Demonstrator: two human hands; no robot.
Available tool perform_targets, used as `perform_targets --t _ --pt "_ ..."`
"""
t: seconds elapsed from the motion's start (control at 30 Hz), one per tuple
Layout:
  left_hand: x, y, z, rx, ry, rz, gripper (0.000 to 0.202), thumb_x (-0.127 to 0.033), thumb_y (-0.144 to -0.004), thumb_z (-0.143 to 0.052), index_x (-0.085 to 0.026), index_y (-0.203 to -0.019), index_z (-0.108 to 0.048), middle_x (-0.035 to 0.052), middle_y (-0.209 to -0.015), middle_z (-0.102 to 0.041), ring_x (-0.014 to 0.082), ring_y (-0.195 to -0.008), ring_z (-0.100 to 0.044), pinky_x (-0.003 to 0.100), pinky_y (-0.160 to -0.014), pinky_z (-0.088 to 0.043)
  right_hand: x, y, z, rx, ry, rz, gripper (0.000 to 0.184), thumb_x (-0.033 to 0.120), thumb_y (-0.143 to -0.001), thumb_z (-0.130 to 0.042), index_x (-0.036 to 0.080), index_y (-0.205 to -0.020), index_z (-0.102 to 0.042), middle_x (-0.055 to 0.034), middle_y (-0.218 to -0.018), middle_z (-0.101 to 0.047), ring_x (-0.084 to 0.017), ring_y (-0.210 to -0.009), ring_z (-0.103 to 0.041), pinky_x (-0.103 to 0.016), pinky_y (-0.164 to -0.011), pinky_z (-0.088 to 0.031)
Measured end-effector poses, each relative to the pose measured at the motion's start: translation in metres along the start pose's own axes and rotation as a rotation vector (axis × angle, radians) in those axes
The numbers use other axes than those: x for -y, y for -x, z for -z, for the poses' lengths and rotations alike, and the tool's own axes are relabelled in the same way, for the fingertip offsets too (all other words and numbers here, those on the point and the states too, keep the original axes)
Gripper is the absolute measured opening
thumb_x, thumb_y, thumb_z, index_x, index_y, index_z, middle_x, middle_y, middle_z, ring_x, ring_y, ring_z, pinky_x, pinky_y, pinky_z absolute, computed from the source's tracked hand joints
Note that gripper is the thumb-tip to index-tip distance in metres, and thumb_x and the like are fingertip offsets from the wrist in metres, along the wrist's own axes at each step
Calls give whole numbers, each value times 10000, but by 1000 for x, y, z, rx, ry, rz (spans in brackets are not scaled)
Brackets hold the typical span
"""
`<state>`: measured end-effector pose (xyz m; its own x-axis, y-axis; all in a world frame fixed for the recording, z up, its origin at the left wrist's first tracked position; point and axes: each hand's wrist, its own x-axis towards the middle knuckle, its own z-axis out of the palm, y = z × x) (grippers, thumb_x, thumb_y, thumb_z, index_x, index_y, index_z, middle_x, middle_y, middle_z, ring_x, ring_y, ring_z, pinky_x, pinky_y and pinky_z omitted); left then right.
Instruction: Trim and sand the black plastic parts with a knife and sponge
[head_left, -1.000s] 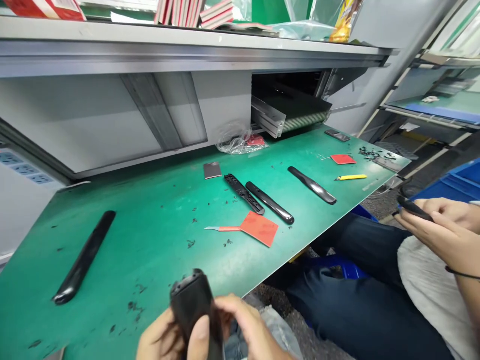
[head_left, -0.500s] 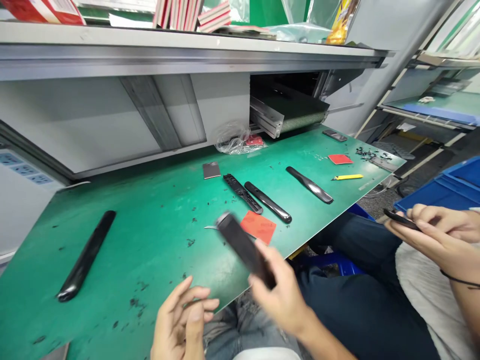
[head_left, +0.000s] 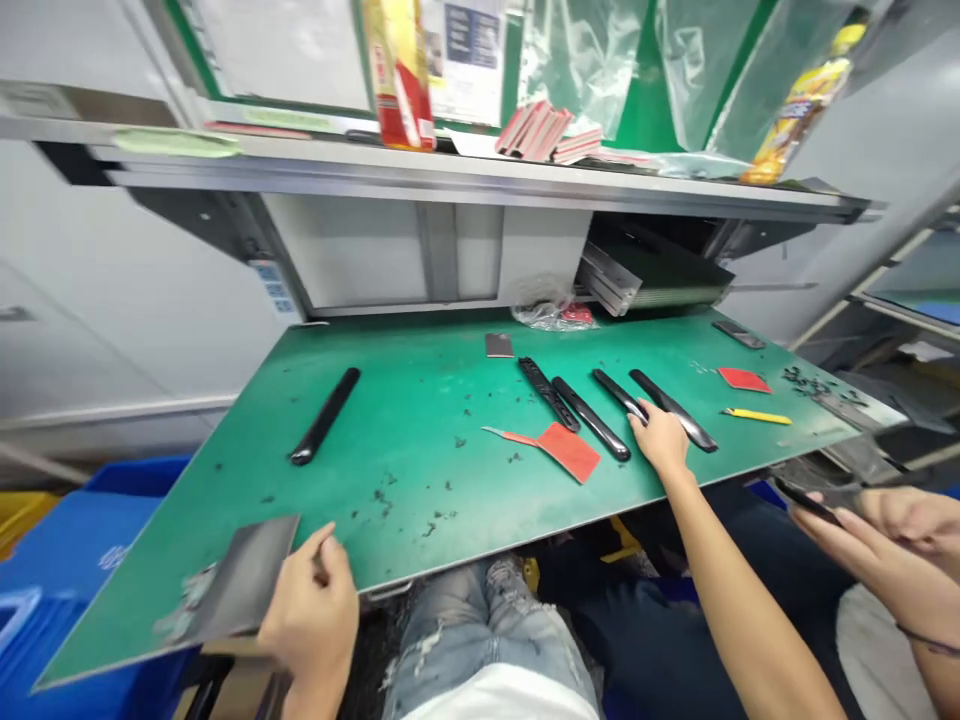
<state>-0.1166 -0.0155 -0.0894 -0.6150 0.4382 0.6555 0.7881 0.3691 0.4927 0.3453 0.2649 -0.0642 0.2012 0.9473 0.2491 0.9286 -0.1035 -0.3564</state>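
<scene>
My right hand (head_left: pixel 661 442) reaches far over the green mat (head_left: pixel 420 420), its fingers closed on the near end of a long black casing (head_left: pixel 616 393). That casing lies between two other black casings (head_left: pixel 591 418) (head_left: pixel 673 410). A black inner frame (head_left: pixel 546 391) lies just to their left. My left hand (head_left: pixel 311 612) is curled at the table's front edge, touching the corner of a grey metal plate (head_left: pixel 241 580); what it grips is hidden. A red card with a blade (head_left: pixel 566 449) lies in front of the casings.
Another black casing (head_left: pixel 326 415) lies alone at the left. A yellow tool (head_left: pixel 757 416) and a second red card (head_left: pixel 742 380) sit at the right. A co-worker's hands (head_left: pixel 889 515) hold a dark part at the right. Blue bins (head_left: pixel 90 540) stand below left.
My right hand has carried the black casing from my lap out onto the mat among the others. My left hand dropped to the table's front edge. The camera swung left and up.
</scene>
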Motion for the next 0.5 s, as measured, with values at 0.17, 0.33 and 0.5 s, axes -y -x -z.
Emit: perform_targets --t 0.17,0.33,0.5 --pt "7 4 -17 -58 57 -16 231 -284 -986 -602 -188 -1067 -796 20 -682 -674 186 -643 -595 308 -627 -365 -3 8 -7 -103 34 17 407 452 -1041 -631 176 -1340 -623 -109 -1316 -652 -270 -1194 -642 -517 -1067 -524" --pt "3 6 -15 -65 104 8 261 -289 -983 -570 -157 -1017 -793 90 -783 -756 204 -671 -626 315 -650 -382 -6 35 -1 -141 77 -2 435 437 -1031 -650 172 -1372 -603 -119 -1357 -631 -278 -1215 -633 -512 -1059 -534" --pt "14 13 -26 6 106 -3 247 -306 -1047 -548 -157 -1072 -744 56 -871 -754 176 -768 -682 331 -775 -522 -2 50 5 -109 95 -31 418 393 -1046 -601 161 -1393 -605 -162 -1269 -660 -317 -1214 -635 -549 -1047 -525"
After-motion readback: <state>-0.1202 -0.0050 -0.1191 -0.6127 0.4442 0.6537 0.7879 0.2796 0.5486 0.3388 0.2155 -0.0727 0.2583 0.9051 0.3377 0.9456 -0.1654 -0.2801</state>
